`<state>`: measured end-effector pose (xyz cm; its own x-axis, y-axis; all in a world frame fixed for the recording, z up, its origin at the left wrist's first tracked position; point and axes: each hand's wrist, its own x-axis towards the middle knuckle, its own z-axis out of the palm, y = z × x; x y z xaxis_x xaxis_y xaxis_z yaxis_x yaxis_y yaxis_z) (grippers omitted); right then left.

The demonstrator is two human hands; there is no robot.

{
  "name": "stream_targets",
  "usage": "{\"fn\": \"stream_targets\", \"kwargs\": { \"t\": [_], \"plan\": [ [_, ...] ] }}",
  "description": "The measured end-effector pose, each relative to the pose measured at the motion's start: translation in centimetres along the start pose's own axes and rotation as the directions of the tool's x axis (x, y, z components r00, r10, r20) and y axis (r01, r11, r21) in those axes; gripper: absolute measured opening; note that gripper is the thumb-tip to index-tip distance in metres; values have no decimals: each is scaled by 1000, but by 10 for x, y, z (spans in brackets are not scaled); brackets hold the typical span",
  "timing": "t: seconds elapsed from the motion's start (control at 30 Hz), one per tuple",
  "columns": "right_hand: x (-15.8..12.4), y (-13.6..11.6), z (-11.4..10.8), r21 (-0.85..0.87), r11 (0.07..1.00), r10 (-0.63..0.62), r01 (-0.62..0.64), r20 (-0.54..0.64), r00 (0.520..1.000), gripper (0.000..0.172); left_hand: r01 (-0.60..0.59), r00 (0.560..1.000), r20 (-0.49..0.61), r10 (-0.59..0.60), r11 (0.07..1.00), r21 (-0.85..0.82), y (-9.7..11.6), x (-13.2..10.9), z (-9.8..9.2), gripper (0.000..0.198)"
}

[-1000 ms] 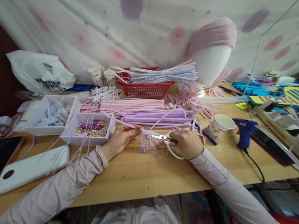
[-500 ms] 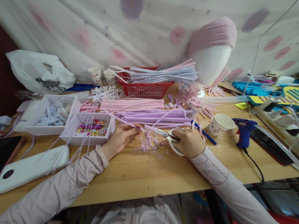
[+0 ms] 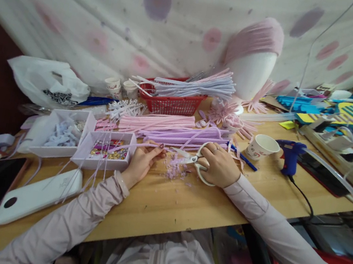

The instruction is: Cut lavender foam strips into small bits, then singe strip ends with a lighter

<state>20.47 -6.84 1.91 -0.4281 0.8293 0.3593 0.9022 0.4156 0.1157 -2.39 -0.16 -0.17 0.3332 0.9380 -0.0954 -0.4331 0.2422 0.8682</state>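
My left hand [image 3: 142, 161] pinches a lilac pipe cleaner [image 3: 126, 145] near its right end; its tail runs left over the white box of beads. In my right hand [image 3: 223, 166] are white-handled scissors [image 3: 195, 159], their blades parted and pointing left at the pipe cleaner's tip. Below the blades lies a small heap of lilac fuzz clippings [image 3: 175, 169] on the wooden table [image 3: 151, 208]. Just behind the hands are bundles of purple pipe cleaners [image 3: 178, 137] and pink pipe cleaners [image 3: 157, 123].
Two white boxes [image 3: 101, 164] hold beads and pale pieces at left, near a white power bank [image 3: 41, 195]. A red basket [image 3: 177, 105] of pipe cleaners stands behind. Toward the right are a paper cup [image 3: 263, 147], a blue glue gun [image 3: 290, 156] and a pen [image 3: 242, 157].
The scissors have opened wider and their handles have spread apart. The pipe cleaner's left tail now lies lower, across the bead box. My left hand has barely moved.
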Motion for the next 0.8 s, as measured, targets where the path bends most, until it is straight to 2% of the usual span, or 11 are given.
{"fn": "stream_targets", "kwargs": {
  "t": [0.23,0.37,0.57,0.8],
  "plan": [
    [1,-2,-2,16,995,92,-94,60,994,13,-24,997,79,22,999,25,1,-4,0,22],
    [0,-2,-1,30,994,98,-101,86,991,14,-31,995,93,26,998,51,1,-6,0,20],
    [-1,-6,2,18,995,98,-100,86,991,20,-94,990,119,71,975,199,0,-7,-1,17],
    [-1,-7,1,28,991,127,-131,112,986,23,-62,989,147,33,978,199,1,-9,1,19]
  ]
}}
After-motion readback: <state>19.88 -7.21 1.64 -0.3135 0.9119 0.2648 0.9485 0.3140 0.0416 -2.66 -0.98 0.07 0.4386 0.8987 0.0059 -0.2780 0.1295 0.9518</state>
